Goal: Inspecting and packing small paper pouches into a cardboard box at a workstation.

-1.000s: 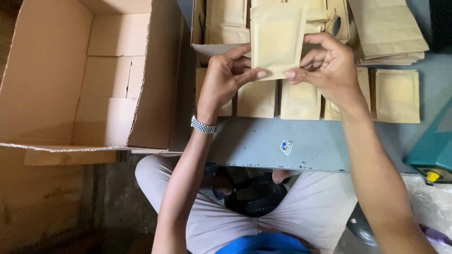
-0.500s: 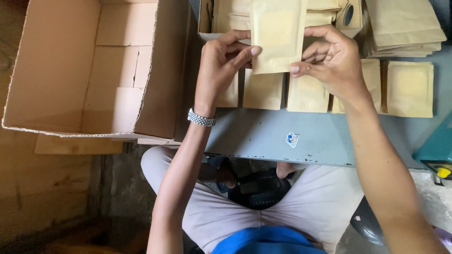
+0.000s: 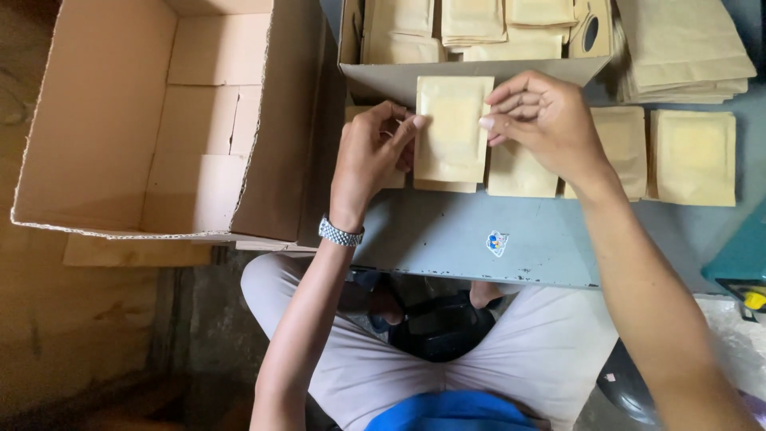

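Observation:
A flat tan paper pouch (image 3: 452, 128) is pinched between both my hands, just above a row of like pouches (image 3: 692, 156) on the grey-blue table (image 3: 479, 239). My left hand (image 3: 369, 156), with a metal watch on its wrist, grips the pouch's left edge. My right hand (image 3: 542, 120) holds its right edge with the fingertips. The pouch sits over the leftmost stacks of the row, its lower edge overlapping them.
A large open cardboard box (image 3: 159, 120) stands to the left, beside the table. A smaller open carton (image 3: 383, 76) of pouches sits behind the row. A loose pile of tan bags (image 3: 686, 48) lies at the back right. A teal machine (image 3: 742, 255) is at the right edge.
Both hands have brought the pouch down from a raised position toward the row on the table. The view has also shifted slightly.

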